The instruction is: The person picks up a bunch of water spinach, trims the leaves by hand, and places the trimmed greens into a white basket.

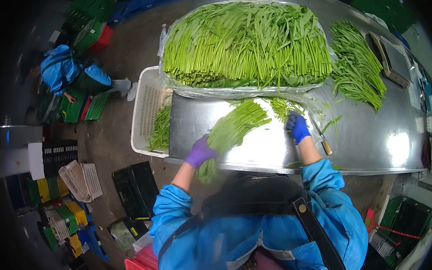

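My left hand (201,152), in a purple glove, is closed round the leafy end of a bunch of water spinach (234,123). The bunch slants up and right over the steel table, its cut stems pointing right; its leaves are blurred. In a dark blue glove, my right hand (296,125) has its fingers curled in beside a small heap of stem trimmings (280,107). Whatever those fingers hold is hidden. Just right of that hand lies a knife (326,144) with a wooden handle. A large stack of water spinach (251,45) rests on plastic sheeting behind both hands.
More water spinach (359,64) lies at the right of the steel table (369,129), near a flat scale-like device (391,59). A white crate (145,111) with greens stands at the table's left end. Another person (64,71) in blue bends over crates at far left.
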Tool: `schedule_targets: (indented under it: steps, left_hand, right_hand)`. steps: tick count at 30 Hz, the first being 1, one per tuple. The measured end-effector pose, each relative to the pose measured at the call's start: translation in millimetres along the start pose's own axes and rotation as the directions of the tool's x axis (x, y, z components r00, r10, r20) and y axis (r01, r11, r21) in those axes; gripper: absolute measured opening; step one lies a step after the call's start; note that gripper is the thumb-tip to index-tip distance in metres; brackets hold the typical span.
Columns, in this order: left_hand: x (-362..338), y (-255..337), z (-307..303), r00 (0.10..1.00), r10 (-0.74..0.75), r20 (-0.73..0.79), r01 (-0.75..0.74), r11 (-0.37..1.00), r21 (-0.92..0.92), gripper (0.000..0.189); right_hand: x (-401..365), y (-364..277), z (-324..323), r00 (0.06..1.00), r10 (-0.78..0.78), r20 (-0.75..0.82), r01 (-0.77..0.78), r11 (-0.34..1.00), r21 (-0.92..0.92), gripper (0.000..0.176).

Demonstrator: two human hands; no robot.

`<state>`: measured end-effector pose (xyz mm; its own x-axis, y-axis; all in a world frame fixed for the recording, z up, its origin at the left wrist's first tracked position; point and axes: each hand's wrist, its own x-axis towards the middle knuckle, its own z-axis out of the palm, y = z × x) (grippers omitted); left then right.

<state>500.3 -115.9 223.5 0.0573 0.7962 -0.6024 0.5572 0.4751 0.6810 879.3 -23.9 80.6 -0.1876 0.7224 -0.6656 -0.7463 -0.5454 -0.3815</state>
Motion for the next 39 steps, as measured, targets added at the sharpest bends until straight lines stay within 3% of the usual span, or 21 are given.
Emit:
schedule_targets:
  steps: [2, 3, 4, 6, 8, 10, 14, 16, 17, 20, 22, 23, 25, 26, 27, 28, 29, 30, 32, 33, 39]
  left_hand:
    - [-6.5, 8.8, -1.0, 0.999, -0.005, 0.033, 0.009, 0.994, -0.110, 0.068]
    - [-9.3, 13.7, 0.6, 0.997, -0.004, 0.074, 0.020, 0.976, -0.215, 0.065]
    - [-7.8, 12.7, 4.8, 0.998, 0.005, 0.056, 0.007, 0.977, -0.212, 0.065]
    - [0.2, 2.8, 14.5, 0.989, 0.059, 0.135, -0.006, 0.932, -0.362, 0.064]
    - [3.6, -2.1, 22.7, 0.987, 0.107, 0.122, -0.054, 0.926, -0.375, 0.063]
    - [-3.6, 7.1, 25.0, 0.990, 0.059, 0.129, -0.015, 0.947, -0.320, 0.061]
    - [-13.9, 17.5, 25.4, 0.969, 0.105, 0.224, 0.017, 0.874, -0.486, 0.062]
    - [-20.6, 28.6, 27.6, 0.982, 0.107, 0.156, -0.009, 0.849, -0.528, 0.059]
    - [-21.0, 29.3, 27.3, 0.980, 0.103, 0.169, -0.011, 0.881, -0.474, 0.058]
    - [-24.3, 25.2, 21.7, 0.983, 0.111, 0.145, -0.036, 0.895, -0.444, 0.054]
    - [-25.0, 23.8, 17.7, 0.978, 0.038, 0.206, 0.043, 0.926, -0.375, 0.053]
    - [-13.1, 0.7, 18.7, 0.968, 0.084, 0.235, 0.006, 0.933, -0.359, 0.060]
    - [-11.1, -12.2, 14.4, 0.935, 0.113, 0.336, 0.096, 0.831, -0.548, 0.057]
    - [-12.0, -10.5, 13.5, 0.930, 0.107, 0.351, 0.129, 0.800, -0.586, 0.054]
    - [-22.1, 6.4, 10.6, 0.927, 0.042, 0.372, 0.214, 0.757, -0.617, 0.053]
    - [-27.5, 13.8, 12.0, 0.923, 0.016, 0.384, 0.240, 0.756, -0.608, 0.053]
    - [-26.2, 21.3, 12.4, 0.926, -0.002, 0.376, 0.246, 0.759, -0.602, 0.053]
    - [-26.5, 27.1, 15.3, 0.914, 0.007, 0.406, 0.256, 0.767, -0.589, 0.053]
    - [-28.5, 33.6, 18.7, 0.934, -0.070, 0.349, 0.267, 0.787, -0.557, 0.053]
    - [-25.3, 27.4, 22.4, 0.934, -0.045, 0.354, 0.256, 0.775, -0.577, 0.053]
    - [-28.4, 24.2, 27.6, 0.927, -0.016, 0.374, 0.275, 0.706, -0.652, 0.051]
  right_hand:
    - [-26.9, -15.4, 29.7, 0.983, -0.155, -0.100, 0.117, 0.945, -0.305, 0.024]
    - [-16.2, 0.4, 27.6, 0.930, -0.361, 0.069, 0.309, 0.665, -0.680, 0.022]
    - [-10.1, 18.0, 33.1, 0.829, -0.462, 0.315, 0.449, 0.214, -0.868, 0.027]
    - [-38.6, 63.2, 88.2, 0.851, -0.396, 0.344, 0.480, 0.325, -0.815, 0.051]
    - [-84.3, 79.6, 141.5, 0.715, -0.380, 0.586, 0.556, -0.198, -0.807, 0.068]
    - [-100.2, 88.2, 162.9, 0.720, -0.276, 0.637, 0.569, -0.292, -0.769, 0.075]
    - [-76.0, 89.4, 149.7, 0.673, -0.176, 0.718, 0.587, -0.464, -0.664, 0.042]
    - [-62.1, 81.1, 138.2, 0.527, -0.101, 0.844, 0.687, -0.534, -0.493, 0.029]
    - [-58.4, 73.6, 134.8, 0.528, -0.034, 0.849, 0.705, -0.541, -0.460, 0.031]
    - [-29.2, 49.8, 104.5, 0.406, -0.224, 0.886, 0.694, -0.555, -0.458, 0.033]
    - [-10.4, 12.2, 71.2, 0.540, -0.299, 0.787, 0.550, -0.582, -0.599, 0.028]
    - [-19.3, -10.4, 61.7, 0.635, -0.329, 0.699, 0.312, -0.718, -0.622, 0.028]
    - [-8.8, -48.6, 32.7, 0.758, -0.420, 0.500, 0.132, -0.651, -0.748, 0.025]
    - [-3.4, -53.2, 16.7, 0.663, -0.445, 0.602, 0.238, -0.637, -0.733, 0.025]
    - [0.3, -55.0, 11.8, 0.781, -0.390, 0.488, 0.144, -0.648, -0.748, 0.029]
    - [-40.2, -48.6, 55.5, 0.889, -0.290, 0.355, 0.130, -0.583, -0.802, 0.048]
    - [-33.9, -32.9, 48.3, 0.868, -0.207, 0.452, 0.268, -0.571, -0.776, 0.079]
    - [-62.3, -22.2, 83.3, 0.935, -0.101, 0.340, 0.273, -0.405, -0.872, 0.098]
    - [-75.8, 11.6, 103.2, 0.854, -0.192, 0.483, 0.439, -0.229, -0.869, 0.107]
    - [-93.0, 19.0, 126.9, 0.912, -0.159, 0.378, 0.380, -0.024, -0.925, 0.107]
    - [-89.6, 65.7, 126.2, 0.779, -0.496, 0.383, 0.342, -0.176, -0.923, 0.099]
